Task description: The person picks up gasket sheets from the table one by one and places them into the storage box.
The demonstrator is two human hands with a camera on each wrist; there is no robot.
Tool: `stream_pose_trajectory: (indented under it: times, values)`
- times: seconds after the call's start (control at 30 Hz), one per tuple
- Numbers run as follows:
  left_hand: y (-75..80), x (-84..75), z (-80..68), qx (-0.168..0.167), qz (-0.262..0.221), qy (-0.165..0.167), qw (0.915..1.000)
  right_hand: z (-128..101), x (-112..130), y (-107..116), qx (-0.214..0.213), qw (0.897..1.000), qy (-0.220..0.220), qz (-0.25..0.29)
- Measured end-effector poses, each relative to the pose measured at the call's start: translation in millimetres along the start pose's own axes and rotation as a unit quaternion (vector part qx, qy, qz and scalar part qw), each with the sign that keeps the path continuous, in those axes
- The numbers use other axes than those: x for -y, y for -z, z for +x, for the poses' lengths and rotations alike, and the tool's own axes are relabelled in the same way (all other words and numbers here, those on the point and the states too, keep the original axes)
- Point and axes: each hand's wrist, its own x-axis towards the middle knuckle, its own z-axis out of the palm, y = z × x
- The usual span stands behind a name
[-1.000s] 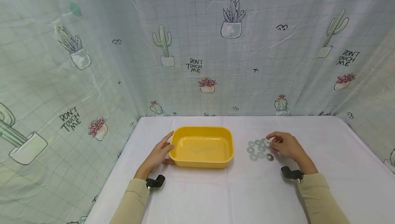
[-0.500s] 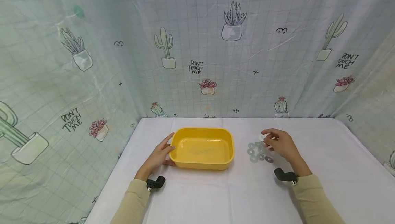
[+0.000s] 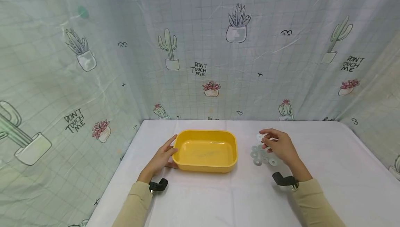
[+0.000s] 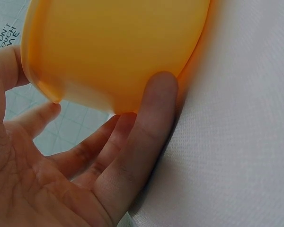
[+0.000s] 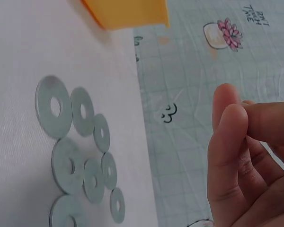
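A second ago the right hand [image 3: 278,146] was low over the cluster of washers [image 3: 261,154] on the white tablecloth [image 3: 237,199]; since then it has lifted and shifted left and farther back, carrying one washer [image 3: 260,136] out of the group, which now has fewer pieces and lies bare at the near side of the hand. The left hand [image 3: 160,159] has not moved from the yellow tray [image 3: 204,166], and the tray has stayed in its place. The lifted washer is a flat, pale grey metal ring with a round hole, seen tilted in the head view. It sits pinched at the fingertips of the right hand, above the table and just beyond the far edge of the cluster, to the right of the tray. In the right wrist view the fingers [image 5: 232,142] are curled together and the washer itself is hidden. The remaining washers lie flat and partly overlapping. The left hand rests against the tray's left end, fingers [image 4: 151,127] straight and relaxed along its outer wall, thumb at the near side, touching but not clasping. A cactus-print curtain [image 3: 200,46] hangs behind.
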Motion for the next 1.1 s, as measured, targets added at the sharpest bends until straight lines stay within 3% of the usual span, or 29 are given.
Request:
stream_pose_trajectory:
  times: [0.37,0.87,1.1]
  values:
    - [1.8,0.4,0.1,-0.001,-0.001,0.002,1.0,-3,19,-19,0.002,1.0,-0.016,0.023]
    - [1.4,2.2,-0.2,0.003,-0.012,-0.001,0.9999,-10,46,-50,0.028,0.994,-0.056,0.094]
    - [1.5,2.4,0.5,0.002,-0.011,0.002,0.9999,-3,65,-60,0.03,0.993,-0.05,0.107]
